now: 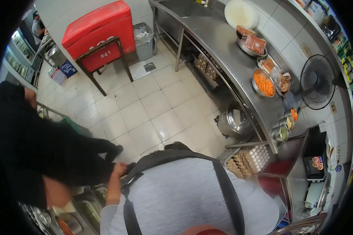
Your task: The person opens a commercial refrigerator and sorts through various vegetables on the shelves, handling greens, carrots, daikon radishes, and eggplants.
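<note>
My left hand (121, 169) is low at my left side, beside the edge of my dark apron (155, 159). Its fingers look curled in, and dark cloth hides what they hold, if anything. My right hand is out of view; only the grey sleeve (276, 205) shows on that side. Close to my left hand is a person in black clothes (62, 145), with a blurred bare forearm reaching down over metal food pans (86, 209).
A steel counter (219, 51) on the right carries a bowl of shredded carrot (264, 83) and wrapped food (255, 44). Egg trays (259, 156) and a lidded pot (235, 119) are beneath. A black fan (317, 81), red cooler (98, 31) and chair (106, 55) stand around the tiled floor.
</note>
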Available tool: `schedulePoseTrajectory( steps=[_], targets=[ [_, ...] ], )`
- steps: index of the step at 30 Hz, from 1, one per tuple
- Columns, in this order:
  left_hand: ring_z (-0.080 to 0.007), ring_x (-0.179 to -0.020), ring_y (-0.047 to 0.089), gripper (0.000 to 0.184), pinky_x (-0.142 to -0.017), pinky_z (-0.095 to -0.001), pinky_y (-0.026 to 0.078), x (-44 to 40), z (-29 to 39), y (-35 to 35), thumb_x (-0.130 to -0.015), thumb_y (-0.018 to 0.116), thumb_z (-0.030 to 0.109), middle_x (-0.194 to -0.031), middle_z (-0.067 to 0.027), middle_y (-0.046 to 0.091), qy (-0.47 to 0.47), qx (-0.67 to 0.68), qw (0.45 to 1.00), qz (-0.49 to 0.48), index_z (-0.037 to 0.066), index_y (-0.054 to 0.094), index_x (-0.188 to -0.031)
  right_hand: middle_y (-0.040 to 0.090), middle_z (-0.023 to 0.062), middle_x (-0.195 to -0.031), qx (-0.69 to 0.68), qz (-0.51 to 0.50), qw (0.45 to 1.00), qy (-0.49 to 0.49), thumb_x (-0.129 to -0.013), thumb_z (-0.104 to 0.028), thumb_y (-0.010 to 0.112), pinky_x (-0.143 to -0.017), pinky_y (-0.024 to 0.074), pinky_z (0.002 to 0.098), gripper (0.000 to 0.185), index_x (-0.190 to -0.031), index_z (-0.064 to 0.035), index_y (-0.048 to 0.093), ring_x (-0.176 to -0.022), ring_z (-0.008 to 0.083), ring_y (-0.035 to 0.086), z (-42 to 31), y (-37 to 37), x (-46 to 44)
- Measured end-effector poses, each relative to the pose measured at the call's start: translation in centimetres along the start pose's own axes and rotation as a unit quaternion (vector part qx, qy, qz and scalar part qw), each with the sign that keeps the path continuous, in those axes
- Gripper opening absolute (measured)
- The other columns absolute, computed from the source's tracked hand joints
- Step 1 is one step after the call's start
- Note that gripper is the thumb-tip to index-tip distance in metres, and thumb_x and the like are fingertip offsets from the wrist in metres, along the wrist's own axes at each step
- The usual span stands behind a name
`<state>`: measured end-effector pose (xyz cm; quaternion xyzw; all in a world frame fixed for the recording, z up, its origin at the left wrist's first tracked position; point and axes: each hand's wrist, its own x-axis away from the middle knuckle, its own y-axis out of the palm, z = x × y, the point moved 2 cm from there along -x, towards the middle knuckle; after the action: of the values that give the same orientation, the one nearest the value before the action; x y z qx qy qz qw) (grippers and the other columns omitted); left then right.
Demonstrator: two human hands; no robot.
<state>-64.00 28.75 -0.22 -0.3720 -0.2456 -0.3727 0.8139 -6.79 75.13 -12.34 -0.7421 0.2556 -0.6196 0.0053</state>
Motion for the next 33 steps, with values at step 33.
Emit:
schedulePoseTrajectory(
  steps=[33],
  targets=[
    [-0.0198,-0.093,0.065,0.025,-0.082,-0.0312,0.049,-23.4,-4.5,-23.7,-0.077,0.063,0.006,-0.097,-0.0129,0.069,-0.132,0.505,0.780,0.345,0.002,0.068,-0.101,0.066,0.0181,-0.101,0.605,-0.328,0.524,-0.502,-0.081,-0.014,0.055,-0.083,0.0476,0.0410,0.033,-0.111,-0.0035,0.061,-0.096,0.0328,0.062,-109.3,48.6,6.5]
  ],
)
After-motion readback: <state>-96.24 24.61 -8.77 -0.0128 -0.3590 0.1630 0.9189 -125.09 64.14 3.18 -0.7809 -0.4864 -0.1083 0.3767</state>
